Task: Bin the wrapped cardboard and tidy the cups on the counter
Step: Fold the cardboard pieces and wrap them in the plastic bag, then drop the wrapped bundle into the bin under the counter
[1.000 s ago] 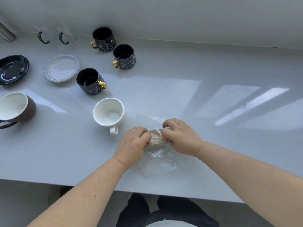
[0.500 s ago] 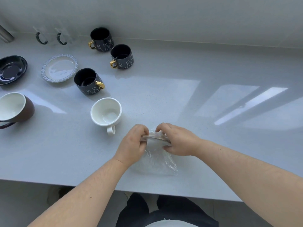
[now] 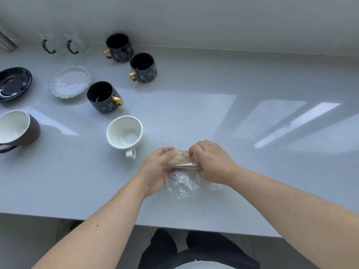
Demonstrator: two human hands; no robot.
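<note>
A small brown cardboard piece (image 3: 183,161) wrapped in clear plastic film (image 3: 182,184) is held just above the counter (image 3: 213,113) near its front edge. My left hand (image 3: 157,170) grips its left end and my right hand (image 3: 211,164) grips its right end; loose film hangs below onto the counter. A white cup (image 3: 124,133) stands just left of my left hand. Three black cat-print cups with gold handles (image 3: 103,97) (image 3: 143,67) (image 3: 119,47) stand further back. A brown cup with a white inside (image 3: 18,129) sits at the left edge.
A black saucer (image 3: 13,83) and a clear ruffled saucer (image 3: 70,81) lie at the back left. Two dark hooks (image 3: 48,47) hang on the wall. A metal pipe (image 3: 5,43) shows at the far left. The right half of the counter holds only window reflections.
Both hands have turned the cardboard between them and the film has wound closer around it; the loose film below has shifted. The cups have not moved.
</note>
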